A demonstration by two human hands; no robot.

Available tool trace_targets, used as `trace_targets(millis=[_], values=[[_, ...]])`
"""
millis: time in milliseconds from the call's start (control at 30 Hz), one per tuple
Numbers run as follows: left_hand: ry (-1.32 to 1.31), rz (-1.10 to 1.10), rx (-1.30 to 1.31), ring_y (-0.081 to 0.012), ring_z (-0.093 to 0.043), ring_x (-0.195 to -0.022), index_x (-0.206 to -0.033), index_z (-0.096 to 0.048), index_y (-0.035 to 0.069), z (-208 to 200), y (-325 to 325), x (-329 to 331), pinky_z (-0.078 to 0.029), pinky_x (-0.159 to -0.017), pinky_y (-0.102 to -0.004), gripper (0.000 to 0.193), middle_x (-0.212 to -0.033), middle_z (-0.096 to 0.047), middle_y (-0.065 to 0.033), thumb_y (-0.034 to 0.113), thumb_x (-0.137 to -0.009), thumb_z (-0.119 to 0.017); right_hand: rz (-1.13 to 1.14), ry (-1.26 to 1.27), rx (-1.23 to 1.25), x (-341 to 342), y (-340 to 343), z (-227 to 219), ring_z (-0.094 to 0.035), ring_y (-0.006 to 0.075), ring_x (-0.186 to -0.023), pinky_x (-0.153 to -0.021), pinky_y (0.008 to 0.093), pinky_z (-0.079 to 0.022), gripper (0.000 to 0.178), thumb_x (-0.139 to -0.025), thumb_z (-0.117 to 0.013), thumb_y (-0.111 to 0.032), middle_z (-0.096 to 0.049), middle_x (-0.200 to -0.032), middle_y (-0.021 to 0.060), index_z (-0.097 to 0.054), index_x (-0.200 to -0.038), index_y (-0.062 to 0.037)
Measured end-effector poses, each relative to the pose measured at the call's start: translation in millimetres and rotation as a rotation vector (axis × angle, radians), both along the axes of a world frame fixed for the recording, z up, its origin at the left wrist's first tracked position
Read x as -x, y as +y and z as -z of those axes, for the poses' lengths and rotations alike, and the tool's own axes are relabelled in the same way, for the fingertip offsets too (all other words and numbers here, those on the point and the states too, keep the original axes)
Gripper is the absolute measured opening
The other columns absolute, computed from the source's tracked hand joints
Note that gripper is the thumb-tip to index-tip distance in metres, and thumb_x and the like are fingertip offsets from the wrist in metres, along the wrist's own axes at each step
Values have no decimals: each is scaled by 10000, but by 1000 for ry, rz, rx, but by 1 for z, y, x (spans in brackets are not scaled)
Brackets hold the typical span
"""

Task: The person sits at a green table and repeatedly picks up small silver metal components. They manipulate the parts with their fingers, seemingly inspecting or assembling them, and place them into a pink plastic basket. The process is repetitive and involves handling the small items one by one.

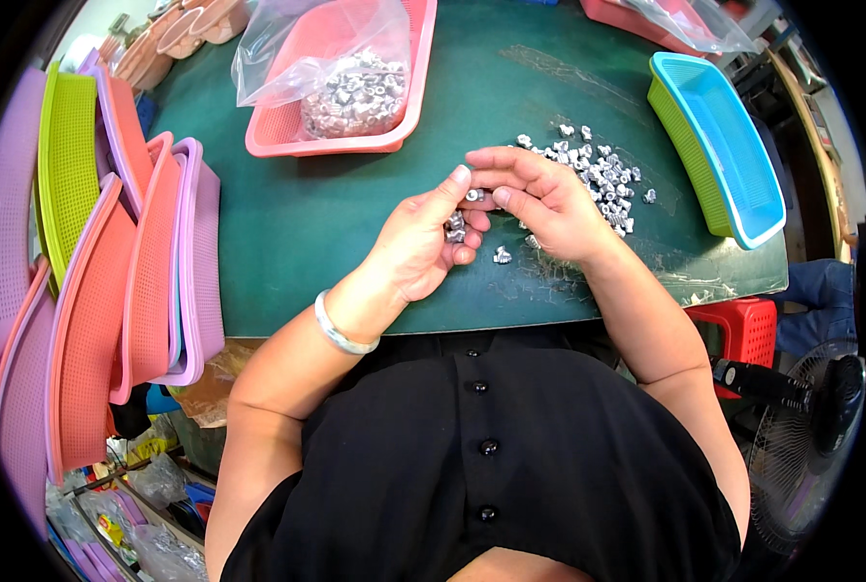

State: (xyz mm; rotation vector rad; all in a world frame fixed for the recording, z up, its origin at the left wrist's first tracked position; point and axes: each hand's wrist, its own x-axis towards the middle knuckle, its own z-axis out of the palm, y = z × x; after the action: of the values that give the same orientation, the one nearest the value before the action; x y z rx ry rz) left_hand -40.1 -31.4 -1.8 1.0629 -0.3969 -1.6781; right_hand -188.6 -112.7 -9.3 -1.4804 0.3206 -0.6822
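You are working in bright, even daylight; the dark green worktop (355, 242) shows a soft sheen near its far edge. Your hands cast only faint shadows. The clear plastic bag (326, 48) glints. Fisheye distortion bends the rim, with black vignetted corners; the centre is sharp.

Small silvery metal fitting (473, 195) pinched between both hands, more cupped in left palm.

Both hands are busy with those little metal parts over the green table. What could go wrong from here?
The left hand cups several small metal parts loosely; tilting could spill them. The part pinched between both hands, right hand included, might slip. One loose part lies toward the table's near edge and could get knocked off.
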Motion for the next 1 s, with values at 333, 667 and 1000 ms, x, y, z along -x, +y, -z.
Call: trace_targets(millis=[333,667,1000], values=[[103,9,41,-135,-544,-632,-867,-545,30,6,-5,-6,-468,-490,-222,404,-741,-548,-61,427,-863,-468,-107,-245,-482,-1,-9,4,-532,248,-1012,-891,359,-427,352,-886,-422,-45,-505,-1144,180,-365,-1231,-11],[-81,25,56,-77,-469,-556,-838,-579,41,0,-4,5,-359,-448,-172,178,-666,-509,-4,219,-839,-571,16,-262,-664,-1,-9,1,-512,287,-1048,-891,388,-432,320,-897,-423,-103,-493,-1141,206,-387,-1197,2],[-862,-20,550,-48,-470,-615,-797,-618,-7,2,-16,36,-388,-541,-200,93,-691,-566,7,77,-766,-643,87,-204,-628,-3,-3,-2,-448,294,-1131,-910,395,-406,402,-933,-350,-268,-454,-1206,211,-385,-1221,9]])
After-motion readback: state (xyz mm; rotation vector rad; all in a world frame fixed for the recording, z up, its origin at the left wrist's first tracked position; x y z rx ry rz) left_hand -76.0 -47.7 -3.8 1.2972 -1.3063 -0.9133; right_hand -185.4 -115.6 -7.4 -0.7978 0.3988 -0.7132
